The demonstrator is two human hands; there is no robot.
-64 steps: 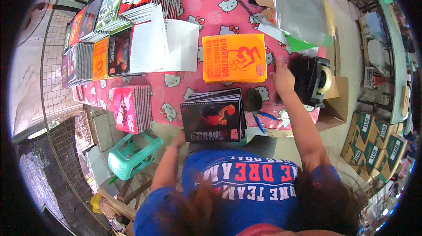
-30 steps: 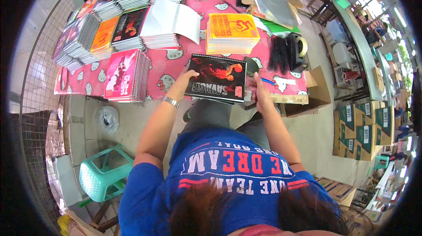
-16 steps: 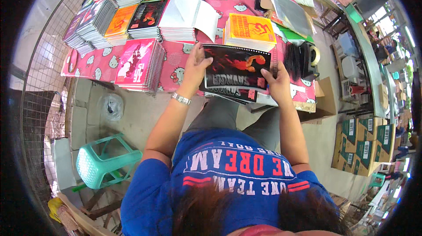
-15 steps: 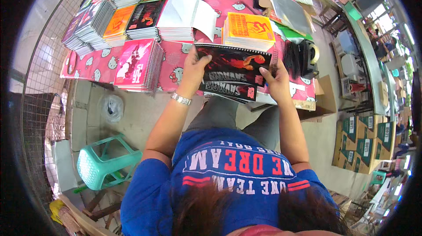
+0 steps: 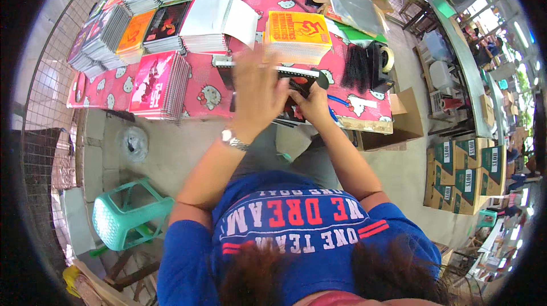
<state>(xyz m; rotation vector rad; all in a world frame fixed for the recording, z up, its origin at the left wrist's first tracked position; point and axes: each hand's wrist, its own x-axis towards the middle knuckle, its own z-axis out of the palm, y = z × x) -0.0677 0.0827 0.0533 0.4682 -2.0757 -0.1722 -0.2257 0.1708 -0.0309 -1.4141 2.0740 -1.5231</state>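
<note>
A black spiral-bound notebook (image 5: 300, 81) is held at the table's front edge, its bound edge toward the far side. My right hand (image 5: 312, 105) grips its right part, thumb on top. My left hand (image 5: 256, 98), smeared by motion, is over its left part with fingers stretched out; whether it touches the cover, I cannot tell. Just beyond stands a stack of orange-yellow notebooks (image 5: 299, 32). Left of that, a stack of white-topped notebooks (image 5: 208, 21) has a raised top sheet. A blue-handled tool (image 5: 338, 100) lies beside my right hand, partly hidden.
Pink notebooks (image 5: 154, 86) are stacked at the table's front left, with more stacks behind. A black tape dispenser (image 5: 380, 66) and black wire coils (image 5: 356, 69) sit at right. An open carton (image 5: 407, 121) is beside the table; a green stool (image 5: 128, 215) stands at lower left.
Both hands were holding the black notebook by its two sides. The left hand has let go of its side and moved over the cover; the right has shifted left with the notebook.
</note>
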